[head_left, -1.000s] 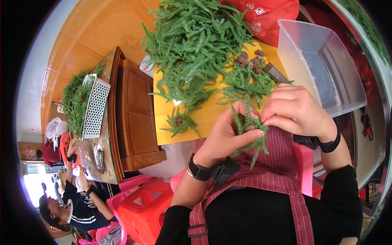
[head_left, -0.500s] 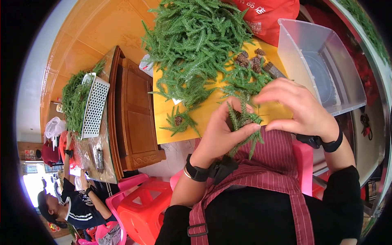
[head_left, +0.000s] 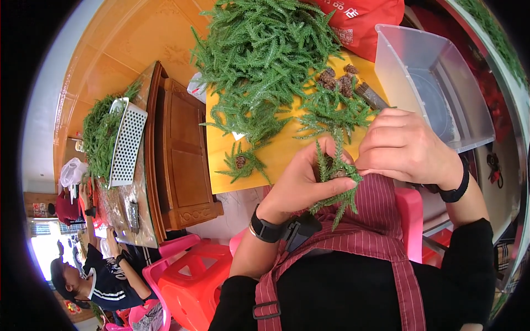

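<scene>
Head view shows held green sprigs (head_left: 343, 202) around a brownish cone (head_left: 338, 174).

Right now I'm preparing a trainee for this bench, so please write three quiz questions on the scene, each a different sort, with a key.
1. True or false: the left hand holds a green sprig.
2. The tabletop beneath the greenery pile is: A white, B yellow, C blue.
3. Fill in the blank: a smaller sprig lying near the tabletop's front left corner has a ____ at its middle.

Key: 1. True. 2. B. 3. Pine cone.
</scene>
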Demonstrator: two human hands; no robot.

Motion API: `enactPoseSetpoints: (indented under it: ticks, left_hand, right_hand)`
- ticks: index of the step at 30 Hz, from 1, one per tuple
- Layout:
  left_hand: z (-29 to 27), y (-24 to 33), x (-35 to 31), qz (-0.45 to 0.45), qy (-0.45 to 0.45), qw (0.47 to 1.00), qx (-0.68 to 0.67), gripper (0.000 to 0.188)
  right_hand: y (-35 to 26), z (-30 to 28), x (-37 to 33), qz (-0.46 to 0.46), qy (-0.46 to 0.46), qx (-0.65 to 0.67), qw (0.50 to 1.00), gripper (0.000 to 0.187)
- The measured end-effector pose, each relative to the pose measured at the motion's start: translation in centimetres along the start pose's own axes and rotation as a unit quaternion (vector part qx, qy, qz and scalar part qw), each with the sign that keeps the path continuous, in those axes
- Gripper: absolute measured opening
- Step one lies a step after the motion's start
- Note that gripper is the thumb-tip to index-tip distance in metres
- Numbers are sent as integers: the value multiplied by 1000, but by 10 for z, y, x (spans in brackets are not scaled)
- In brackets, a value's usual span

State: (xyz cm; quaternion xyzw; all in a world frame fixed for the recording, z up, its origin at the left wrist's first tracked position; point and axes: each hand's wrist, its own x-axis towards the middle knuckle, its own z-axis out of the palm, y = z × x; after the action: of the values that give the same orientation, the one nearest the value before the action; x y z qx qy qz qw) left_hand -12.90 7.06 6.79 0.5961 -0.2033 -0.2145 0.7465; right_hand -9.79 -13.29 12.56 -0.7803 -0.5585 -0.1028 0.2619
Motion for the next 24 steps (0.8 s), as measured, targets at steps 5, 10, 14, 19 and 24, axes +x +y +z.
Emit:
enactPoseSetpoints:
  ticks: [5, 10, 14, 19, 24]
  left_hand:
    - [5, -7, 2, 72, 55, 995, 49, 29]
    - [13, -11, 4, 295, 139, 822, 466, 31]
    - [10, -7, 3, 223, 140, 917, 300, 30]
    - [1, 6, -2, 28, 17, 994, 99, 28]
    - [4, 4, -2, -8, -7, 1000, 18, 32]
  right_hand:
    - [-5, 3, 0, 76, 11, -3, 997, 12]
    - [-8, 7, -6, 292, 0, 160, 943, 11]
    - [-10, 4, -5, 315, 7, 229, 921, 17]
    - [-3, 1, -4, 55, 43, 19, 997, 21]
    - [-6, -6, -4, -8, -12, -35, 999, 18]
